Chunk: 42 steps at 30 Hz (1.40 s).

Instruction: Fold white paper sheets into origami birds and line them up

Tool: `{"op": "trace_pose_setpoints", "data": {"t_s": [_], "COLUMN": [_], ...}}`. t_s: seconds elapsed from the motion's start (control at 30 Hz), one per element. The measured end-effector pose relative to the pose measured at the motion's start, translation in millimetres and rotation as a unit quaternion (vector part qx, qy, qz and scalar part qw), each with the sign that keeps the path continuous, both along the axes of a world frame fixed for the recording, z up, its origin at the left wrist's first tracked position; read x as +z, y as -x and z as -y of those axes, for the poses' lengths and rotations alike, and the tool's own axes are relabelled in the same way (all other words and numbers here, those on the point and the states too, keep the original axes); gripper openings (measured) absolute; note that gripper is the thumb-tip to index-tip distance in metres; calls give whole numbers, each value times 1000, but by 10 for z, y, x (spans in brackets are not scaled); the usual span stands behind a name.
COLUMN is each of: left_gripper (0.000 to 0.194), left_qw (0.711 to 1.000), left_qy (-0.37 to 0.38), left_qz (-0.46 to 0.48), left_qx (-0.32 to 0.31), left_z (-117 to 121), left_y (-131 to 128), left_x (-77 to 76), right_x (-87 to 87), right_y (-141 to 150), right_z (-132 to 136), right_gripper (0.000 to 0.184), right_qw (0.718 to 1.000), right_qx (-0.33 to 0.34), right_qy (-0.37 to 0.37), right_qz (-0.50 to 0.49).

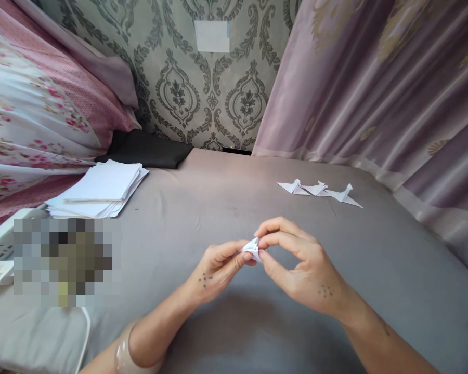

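Note:
A small piece of folded white paper [251, 249] is held up between both hands, above the grey-covered surface. My left hand [218, 267] pinches its left side between thumb and fingers. From the right, the thumb and fingertips of my right hand [300, 254] close on its other edge. Part of the paper is hidden behind the fingers. Beyond my right hand, three folded paper birds [320, 189] rest in a row on the grey cover, their pointed ends touching or overlapping.
A stack of white paper sheets [101, 182] lies at the left, with a dark folded cloth [152, 149] behind it. A white power strip [8, 236] and a cable [86, 332] are at the left edge, beside a blurred patch. Curtains [359, 78] hang at the right.

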<state>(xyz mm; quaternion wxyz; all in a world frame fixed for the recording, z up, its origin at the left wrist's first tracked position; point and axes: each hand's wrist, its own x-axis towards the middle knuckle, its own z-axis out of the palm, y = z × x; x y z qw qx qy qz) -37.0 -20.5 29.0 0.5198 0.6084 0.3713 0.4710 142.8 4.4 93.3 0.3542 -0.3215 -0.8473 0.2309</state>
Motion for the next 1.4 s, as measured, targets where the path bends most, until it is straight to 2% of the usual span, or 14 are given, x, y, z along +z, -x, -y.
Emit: {"op": "trace_pose_setpoints", "data": {"t_s": [0.07, 0.23, 0.47, 0.67, 0.77, 0.9, 0.97, 1.03, 1.1, 1.2, 1.27, 1.4], "left_gripper": [24, 23, 25, 25, 25, 24, 22, 22, 24, 27, 29, 33], "left_qw": [1000, 1000, 1000, 999, 999, 999, 998, 996, 993, 988, 985, 985], "left_qy": [-1, 6, 19, 5, 12, 18, 24, 45, 75, 107, 117, 124], "left_qz": [-2, 14, 4, -25, -18, 26, 49, 68, 87, 115, 122, 117], "left_qx": [-7, -10, -3, -18, -28, -32, -26, -19, -10, 10, 17, 34], "left_z": [4, 19, 16, 27, 44, 52, 48, 43, 40, 43, 44, 35], "left_y": [1, -5, 4, 15, 1, -16, -21, -30, -44, -65, -73, -75], "left_x": [13, 51, 26, 48, 83, 102, 102, 101, 98, 78, 58, 39], "right_x": [-18, -90, -66, -40, -84, -178, -203, -202, -186, -171, -181, -221], "right_y": [5, 53, 34, 19, 43, 73, 76, 71, 66, 85, 124, 211], "right_z": [5, 49, 58, 83, 98, 99, 99, 99, 99, 98, 100, 103], "right_gripper": [18, 20, 20, 20, 19, 24, 26, 23, 19, 23, 21, 8], "right_qw": [1000, 993, 999, 999, 997, 979, 973, 982, 992, 988, 986, 980], "right_qx": [-9, -53, -23, -27, -50, -67, -67, -68, -73, -63, -55, -68], "right_qy": [-8, -84, 0, 0, -53, -191, -218, -166, -56, 84, 123, 154], "right_qz": [-10, -56, -31, -24, -38, -36, -34, -52, -91, -112, -97, -106]}}
